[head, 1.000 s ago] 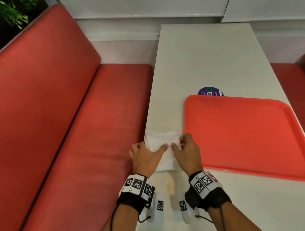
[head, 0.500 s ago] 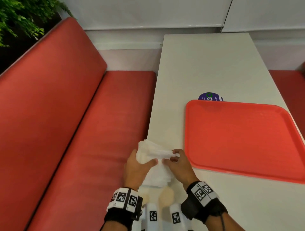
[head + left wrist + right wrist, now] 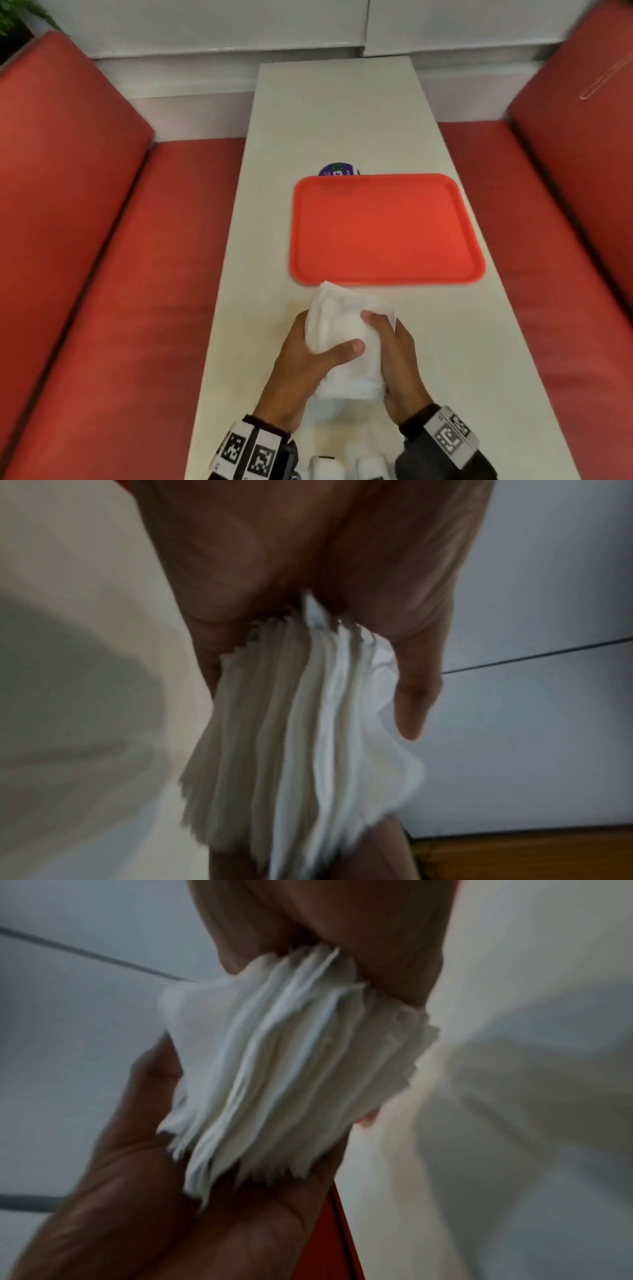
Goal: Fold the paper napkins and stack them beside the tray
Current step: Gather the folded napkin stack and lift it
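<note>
White napkins (image 3: 346,339), a thick bunch, being held up just in front of the red tray (image 3: 383,229), over the table (image 3: 335,113). Left hand (image 3: 301,370) gripping one side, thumb lying across the top. Right hand (image 3: 394,363) pinching the other side. Probably squeezing from both sides to keep the thin sheets from sliding apart.

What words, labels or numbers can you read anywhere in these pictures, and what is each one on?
Round sticker on the table, half hidden by the tray: white and green marks, too blurred to read.
Wristbands: black and white square code patterns, no words.
Napkins, held by left hand and right hand: no print.
</note>
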